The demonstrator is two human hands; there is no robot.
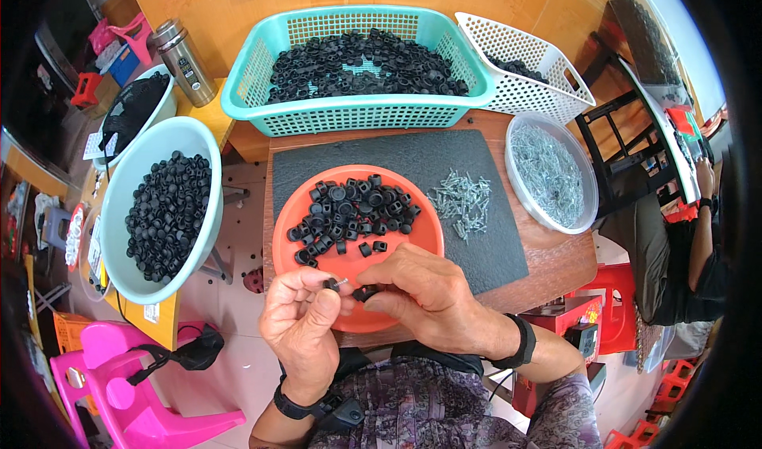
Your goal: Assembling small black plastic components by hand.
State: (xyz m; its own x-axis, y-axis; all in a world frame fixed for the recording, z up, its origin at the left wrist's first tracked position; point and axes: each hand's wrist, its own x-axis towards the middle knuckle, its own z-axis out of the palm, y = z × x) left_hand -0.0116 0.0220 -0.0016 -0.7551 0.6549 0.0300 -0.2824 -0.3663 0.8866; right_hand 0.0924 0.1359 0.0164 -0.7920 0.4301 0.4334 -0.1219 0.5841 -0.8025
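Note:
My left hand (295, 322) pinches a small black plastic part (331, 285) between thumb and fingers. A thin silvery screw or pin (343, 281) shows right beside that part; which hand bears it I cannot tell. Close by on the right, my right hand (435, 300) is closed on another small black plastic part (364, 292). Both hands are over the near rim of an orange bowl (436, 235), where many similar black parts (355, 207) lie in a loose heap. A pile of silvery screws or pins (462, 201) rests on the dark mat (500, 250) beside the bowl.
At the right stands a clear tub (589, 203) of metal pins. Behind are a turquoise basket (357, 122) and a white basket (548, 104) with black parts. A pale green basin (116, 242), steel flask (187, 68) and pink chair (131, 393) are leftward. Another person's arm (704, 242) shows far right.

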